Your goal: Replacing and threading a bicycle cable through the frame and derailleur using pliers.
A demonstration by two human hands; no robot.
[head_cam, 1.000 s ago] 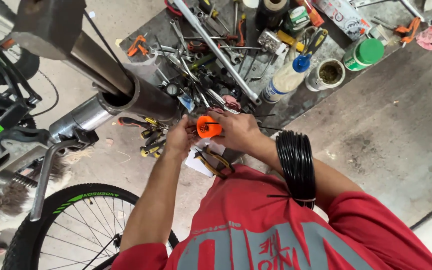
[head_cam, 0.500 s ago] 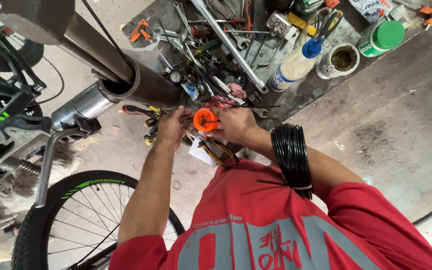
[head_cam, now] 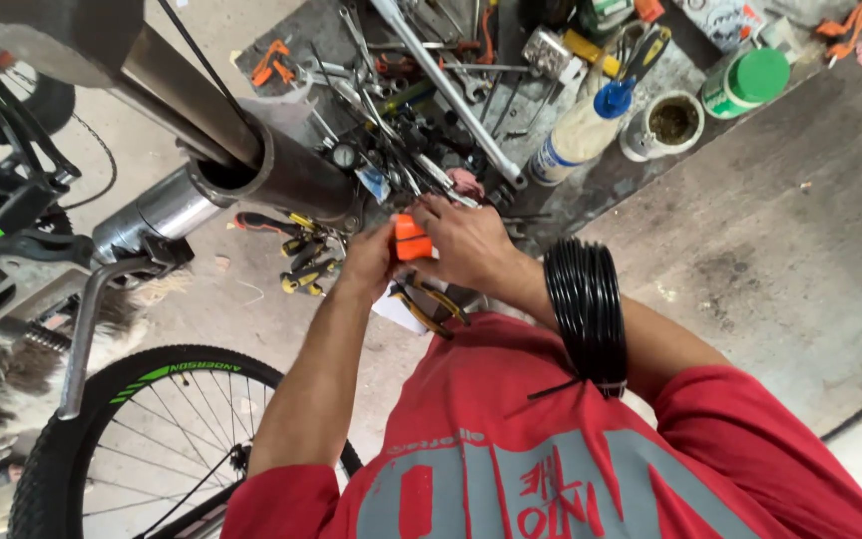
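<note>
A person in a red shirt, seen from their own head camera looking down, holds a small orange object (head_cam: pixel 410 240) between both hands in front of the chest. The left hand (head_cam: pixel 366 262) pinches it from one side with fingers closed on it; the right hand (head_cam: pixel 463 243) wraps over the other side, fingers curled around it. Held this way, with one hand bracing and the other covering, the orange object seems steadied for close handwork, though its exact kind is hard to tell because the hands hide most of it.

Just below the orange object, one pair of yellow-handled pliers (head_cam: pixel 429 304) hangs by the right palm, apparently tucked there to stay within reach. A coil of black cable (head_cam: pixel 587 311) is looped over the right forearm, to the right of the orange object (worn like a bracelet, which leaves both hands free).

Beyond the orange object lies a cluttered spread of tools on the concrete floor (head_cam: pixel 780 250): one long silver wrench (head_cam: pixel 448 92), one white squeeze bottle with a blue cap (head_cam: pixel 579 128), one open tin (head_cam: pixel 666 124) and one green-lidded tub (head_cam: pixel 750 82). Left of the orange object, a thick dark metal tube (head_cam: pixel 281 180) angles across the view, with a few yellow-and-black screwdrivers (head_cam: pixel 303 262) lying under it. Further down and left stands one bicycle wheel (head_cam: pixel 152 439) with a black tyre.
</note>
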